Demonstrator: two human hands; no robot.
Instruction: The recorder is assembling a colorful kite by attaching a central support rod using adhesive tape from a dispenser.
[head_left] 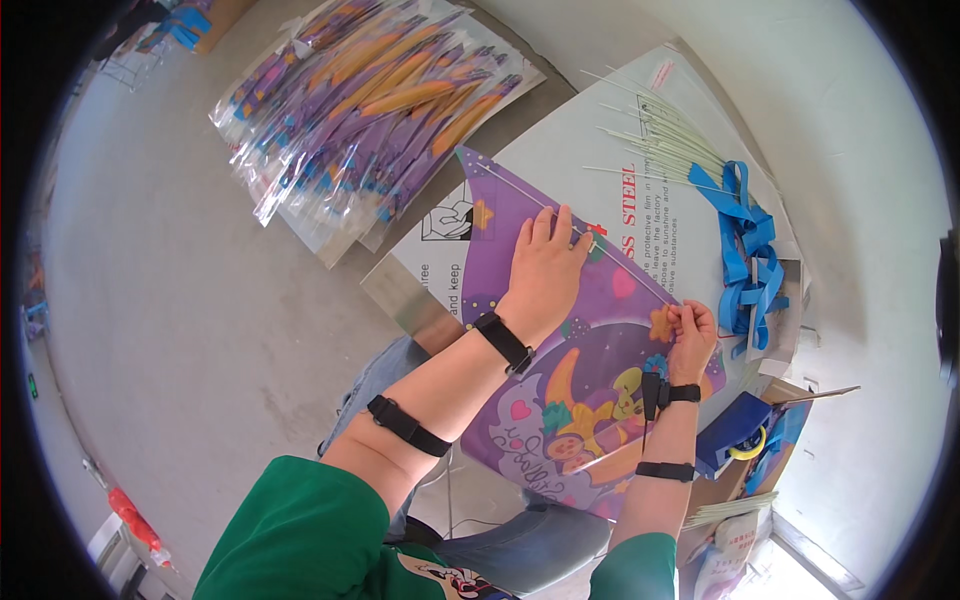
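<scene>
Can see clear plastic packets point(370, 110) heaped at upper left, with purple and orange contents showing through. At right, can see a shallow box point(782, 345) with blue ribbons point(735, 265) in and around it, and below that a cardboard box point(718, 490) with a blue tape dispenser point(725, 435) against it. Can make out red and black print across the white-covered bench point(555, 150), reddish print on a pale sack point(730, 550), and cursive lettering beside cartoon figures on a purple sheet point(590, 385). Has this sheet spread on the bench toward the lap, with a thin white rod point(640, 274) along its upper edge. Rests the left hand point(545, 262) on it, with fingers loosely spread, gripping nothing. Pinches its right edge with the right hand point(691, 335), with fingers closed; cannot tell whether around the rod too.
</scene>
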